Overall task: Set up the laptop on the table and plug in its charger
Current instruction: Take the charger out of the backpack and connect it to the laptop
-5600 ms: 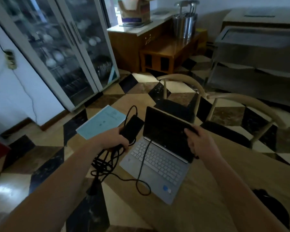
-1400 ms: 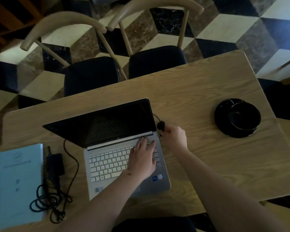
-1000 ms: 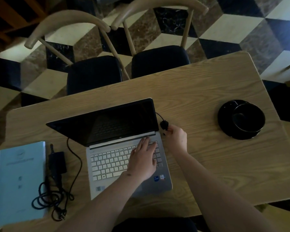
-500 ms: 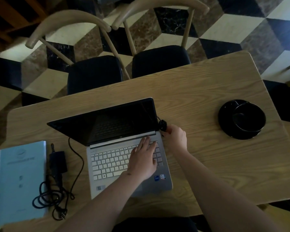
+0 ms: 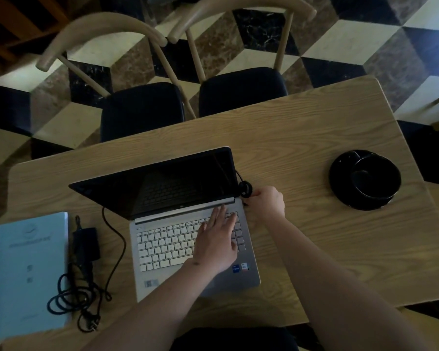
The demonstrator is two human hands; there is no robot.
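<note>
A silver laptop (image 5: 167, 249) stands open on the wooden table (image 5: 314, 224), its screen dark. My left hand (image 5: 217, 243) lies flat on the right side of the keyboard, fingers spread. My right hand (image 5: 268, 202) is closed on the charger cable's plug end (image 5: 245, 190) at the laptop's right edge, by the hinge. The black power brick (image 5: 85, 243) lies left of the laptop, with a coil of cable and the wall plug (image 5: 93, 325) in front of it. One thin cable (image 5: 119, 247) runs from the brick behind the screen.
A light blue booklet (image 5: 28, 272) lies at the table's left end. A black saucer with a cup (image 5: 365, 179) sits at the right. Two wooden chairs with dark seats (image 5: 241, 89) are pushed in at the far side. The floor is chequered tile.
Since 5.6 s ago the view has turned and the laptop now stands square on the table. In the last second my right hand has stayed at the laptop's right edge with the plug; my left hand is unmoved.
</note>
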